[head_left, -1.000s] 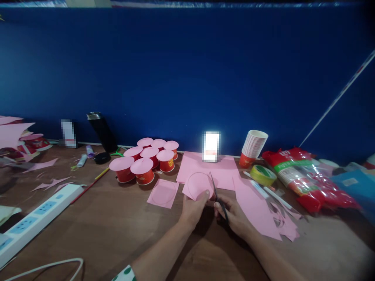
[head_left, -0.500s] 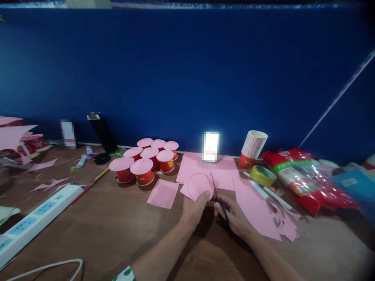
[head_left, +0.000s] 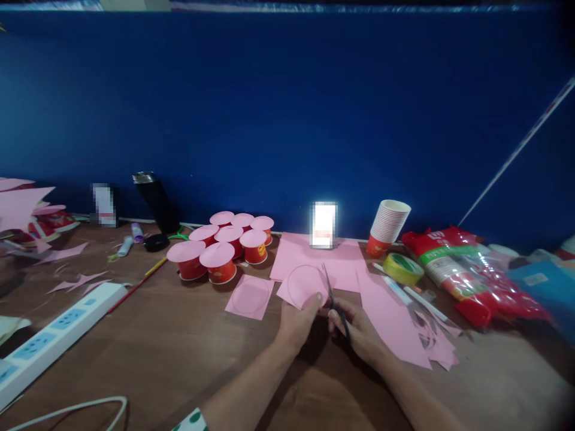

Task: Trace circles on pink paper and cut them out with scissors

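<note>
Between the thumb and fingers of my left hand (head_left: 299, 320) is a piece of pink paper (head_left: 304, 285) with a circle drawn on it. My right hand (head_left: 353, 329) is closed round the handles of dark scissors (head_left: 340, 317), whose blades point away from me along the paper's right edge. Left of my hands lies a pink paper square (head_left: 250, 297) that also bears a drawn circle. Beyond them, larger pink sheets (head_left: 281, 260) lie flat on the brown table.
Several red paper cups (head_left: 222, 273) topped with pink discs stand left. A stack of cups (head_left: 389, 226), yellow-green tape (head_left: 403, 269), paper scraps (head_left: 442, 347) and a red bag (head_left: 471, 269) are right. A power strip (head_left: 58, 335) lies left; a glowing phone (head_left: 324, 225) stands behind.
Almost nothing differs. Both hands, the paper and the scissors stay in nearly the same place.
</note>
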`<state>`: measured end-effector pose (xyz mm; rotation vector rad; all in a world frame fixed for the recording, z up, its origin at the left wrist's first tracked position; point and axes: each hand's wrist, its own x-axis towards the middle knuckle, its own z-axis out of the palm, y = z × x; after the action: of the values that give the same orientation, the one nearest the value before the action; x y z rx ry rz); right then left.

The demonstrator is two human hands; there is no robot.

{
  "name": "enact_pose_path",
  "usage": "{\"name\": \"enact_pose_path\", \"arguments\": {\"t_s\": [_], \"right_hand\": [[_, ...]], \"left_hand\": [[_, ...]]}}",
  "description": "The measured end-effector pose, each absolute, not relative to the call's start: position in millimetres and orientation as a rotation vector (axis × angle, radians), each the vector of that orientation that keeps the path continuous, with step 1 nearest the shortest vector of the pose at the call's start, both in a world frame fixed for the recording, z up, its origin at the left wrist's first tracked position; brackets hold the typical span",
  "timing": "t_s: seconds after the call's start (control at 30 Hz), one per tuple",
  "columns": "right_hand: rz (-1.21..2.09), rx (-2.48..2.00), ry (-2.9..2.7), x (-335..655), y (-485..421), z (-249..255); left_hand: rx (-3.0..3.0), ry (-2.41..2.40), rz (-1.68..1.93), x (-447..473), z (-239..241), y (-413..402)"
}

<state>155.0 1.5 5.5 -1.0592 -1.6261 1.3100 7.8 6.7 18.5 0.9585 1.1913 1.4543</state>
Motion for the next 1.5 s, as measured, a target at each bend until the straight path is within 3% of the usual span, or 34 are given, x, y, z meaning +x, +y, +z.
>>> {"name": "enact_pose_path", "arguments": {"t_s": [1.5], "right_hand": [[1.373,-1.077,-1.563,154.2,1.0,4.8]], "left_hand": [[1.007,1.129,1.503,6.2,8.1,11.4]]}}
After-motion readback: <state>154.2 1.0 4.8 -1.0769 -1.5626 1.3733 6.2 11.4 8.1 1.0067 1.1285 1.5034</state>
